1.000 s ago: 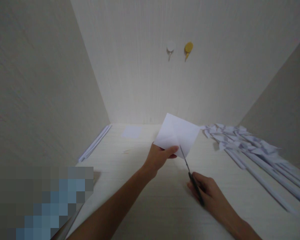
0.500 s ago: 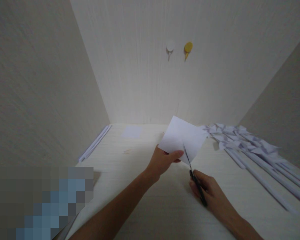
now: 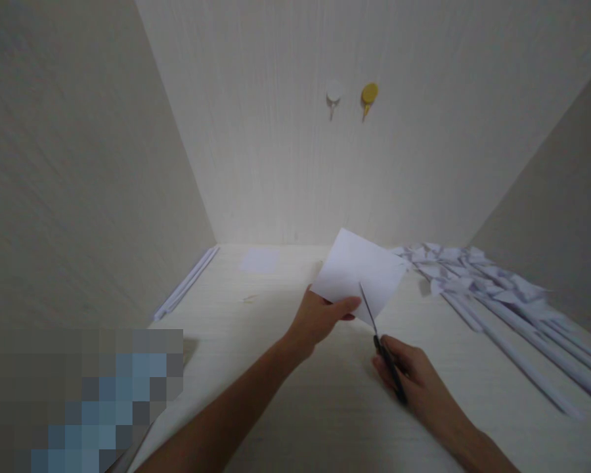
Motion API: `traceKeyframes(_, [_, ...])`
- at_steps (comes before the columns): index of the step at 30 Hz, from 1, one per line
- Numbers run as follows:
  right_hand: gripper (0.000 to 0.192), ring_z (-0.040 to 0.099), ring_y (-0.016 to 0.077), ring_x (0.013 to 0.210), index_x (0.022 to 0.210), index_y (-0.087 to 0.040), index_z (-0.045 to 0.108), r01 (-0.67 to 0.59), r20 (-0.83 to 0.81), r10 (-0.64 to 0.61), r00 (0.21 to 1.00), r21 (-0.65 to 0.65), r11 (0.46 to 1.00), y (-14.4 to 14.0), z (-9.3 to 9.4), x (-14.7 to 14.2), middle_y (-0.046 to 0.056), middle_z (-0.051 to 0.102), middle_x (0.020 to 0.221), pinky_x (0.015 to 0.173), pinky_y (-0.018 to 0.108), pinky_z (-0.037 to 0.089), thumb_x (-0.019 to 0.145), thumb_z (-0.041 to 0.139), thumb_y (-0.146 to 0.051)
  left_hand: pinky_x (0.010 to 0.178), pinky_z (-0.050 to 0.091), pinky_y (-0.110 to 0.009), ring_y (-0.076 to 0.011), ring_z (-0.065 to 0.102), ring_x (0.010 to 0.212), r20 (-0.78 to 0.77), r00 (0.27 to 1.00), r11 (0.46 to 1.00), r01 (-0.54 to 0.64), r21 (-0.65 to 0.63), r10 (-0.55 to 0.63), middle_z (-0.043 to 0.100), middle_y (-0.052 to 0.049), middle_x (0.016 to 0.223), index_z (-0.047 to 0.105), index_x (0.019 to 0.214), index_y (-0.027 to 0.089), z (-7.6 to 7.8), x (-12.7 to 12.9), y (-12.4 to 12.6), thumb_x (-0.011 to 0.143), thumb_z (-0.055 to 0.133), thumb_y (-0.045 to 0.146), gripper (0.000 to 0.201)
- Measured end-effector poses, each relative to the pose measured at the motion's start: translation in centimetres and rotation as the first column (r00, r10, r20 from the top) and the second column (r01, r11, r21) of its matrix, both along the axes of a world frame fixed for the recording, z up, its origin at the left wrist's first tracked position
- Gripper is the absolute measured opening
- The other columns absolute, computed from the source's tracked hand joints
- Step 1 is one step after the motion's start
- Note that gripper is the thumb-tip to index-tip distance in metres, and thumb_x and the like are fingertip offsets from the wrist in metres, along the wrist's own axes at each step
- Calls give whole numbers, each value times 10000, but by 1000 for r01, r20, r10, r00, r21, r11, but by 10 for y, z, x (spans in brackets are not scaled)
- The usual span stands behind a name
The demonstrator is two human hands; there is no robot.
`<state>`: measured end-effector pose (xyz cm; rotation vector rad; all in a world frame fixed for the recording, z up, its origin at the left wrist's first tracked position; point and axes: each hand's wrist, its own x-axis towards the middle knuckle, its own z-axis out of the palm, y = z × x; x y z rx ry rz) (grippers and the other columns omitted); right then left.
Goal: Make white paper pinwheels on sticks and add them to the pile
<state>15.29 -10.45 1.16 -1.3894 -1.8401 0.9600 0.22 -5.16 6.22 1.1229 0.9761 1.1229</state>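
Observation:
A square sheet of white paper (image 3: 357,263) is raised above the table, pinched at its lower left by my left hand (image 3: 320,322), thumb on top. My right hand (image 3: 411,374) is closed around the black handles of a pair of scissors (image 3: 390,369). Their blades point up and away across the lower part of the sheet, close to my left thumb. One blade shows on top of the paper; whether the other lies beneath it is hidden.
On the right lie several white paper pinwheel-like shapes (image 3: 465,272) and long rolled paper sticks (image 3: 517,368). Paper rolls (image 3: 184,286) rest along the left wall. A flat paper square (image 3: 259,260) and small thin sticks (image 3: 249,299) lie at the back left. White (image 3: 333,92) and yellow hooks (image 3: 369,93) are on the wall.
Both hands, the paper and the scissors keep nearly the same place. Only a very slight shift of the view shows.

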Motion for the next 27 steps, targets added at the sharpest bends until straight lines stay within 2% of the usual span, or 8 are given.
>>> traceKeyframes(20, [297,307,84,470,542,-193,319,-3,43,2,999,10,1000,3,-1,4,-56,288,497,423,210,237,748,425,-379,515,493,-224,-129,586,600,10,1000,1000,-6,5,6,647,-52,730,619,730,118,0,-2,1,547,660,163,193])
traceKeyframes(27, [314,301,82,459,527,-196,303,36,50,-38,998,34,999,4,-1,2,-58,276,487,422,211,233,744,419,-390,520,489,-231,-131,581,609,13,1000,1000,-3,6,2,643,-52,734,615,737,120,-1,-2,2,550,659,177,201])
